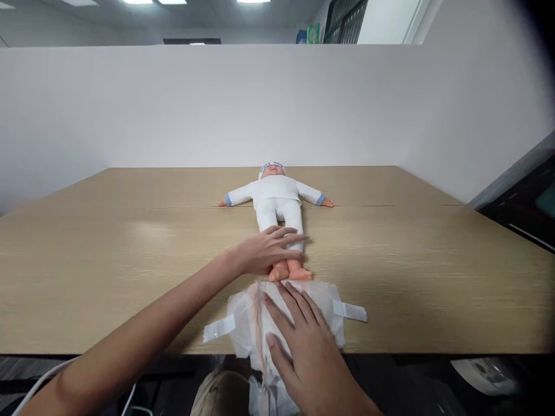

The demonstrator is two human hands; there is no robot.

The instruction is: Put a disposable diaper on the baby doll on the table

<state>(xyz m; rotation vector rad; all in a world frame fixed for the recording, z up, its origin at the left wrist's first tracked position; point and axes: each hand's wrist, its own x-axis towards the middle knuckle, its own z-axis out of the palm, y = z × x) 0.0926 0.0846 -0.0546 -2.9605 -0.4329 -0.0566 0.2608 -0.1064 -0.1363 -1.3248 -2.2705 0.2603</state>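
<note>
White doll suit point(277, 199), blue cuffs; white diaper point(247, 323).

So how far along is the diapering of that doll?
Early on. Done: the doll lies face up on the table and the diaper is spread open just below its feet. In hand: the left hand rests on the doll's lower legs and the right hand presses flat on the diaper. Left: the diaper is not yet under the doll, its tabs unfastened.
</note>
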